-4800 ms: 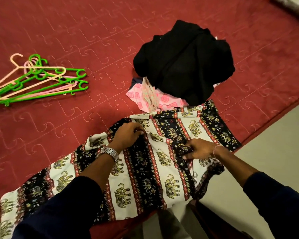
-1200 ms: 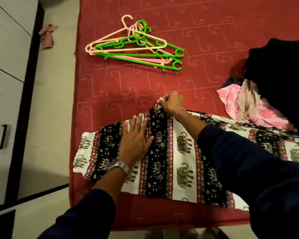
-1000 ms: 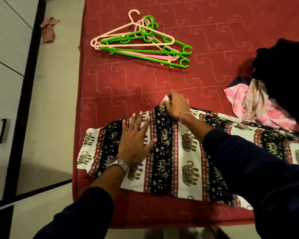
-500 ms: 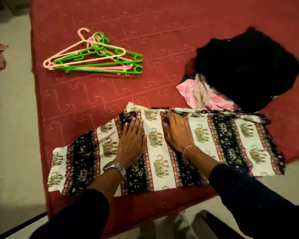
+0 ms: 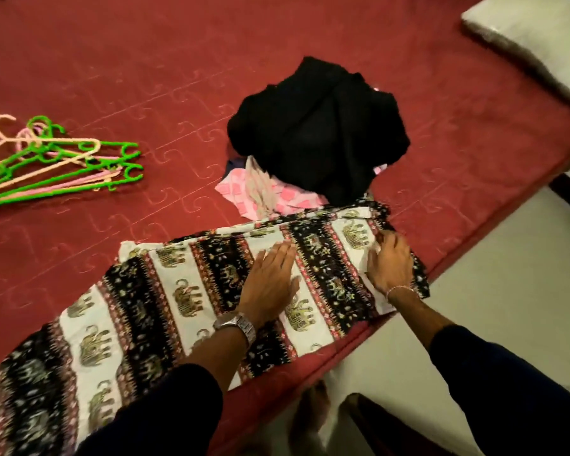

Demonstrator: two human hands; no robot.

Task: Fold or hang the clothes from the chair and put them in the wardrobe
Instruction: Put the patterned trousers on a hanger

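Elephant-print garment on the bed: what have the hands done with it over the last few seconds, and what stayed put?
Both hands slid rightward along the black-and-white elephant-print garment. The right hand, which earlier pinched its far edge, now lies flat near the right end; the left hand presses flat mid-cloth, smoothing it. The green and pink plastic hangers, black clothes pile and pink patterned cloth stayed put.

red bed [image 5: 277,54], hangers [image 5: 56,166], clothes [image 5: 316,133], pillow [image 5: 533,37]

view: my single head camera, no second view to overlap | aim: forward and steeply down | range: close above both hands, left hand [image 5: 270,284] left of right hand [image 5: 390,266] | beyond fingertips: bed [image 5: 145,60]
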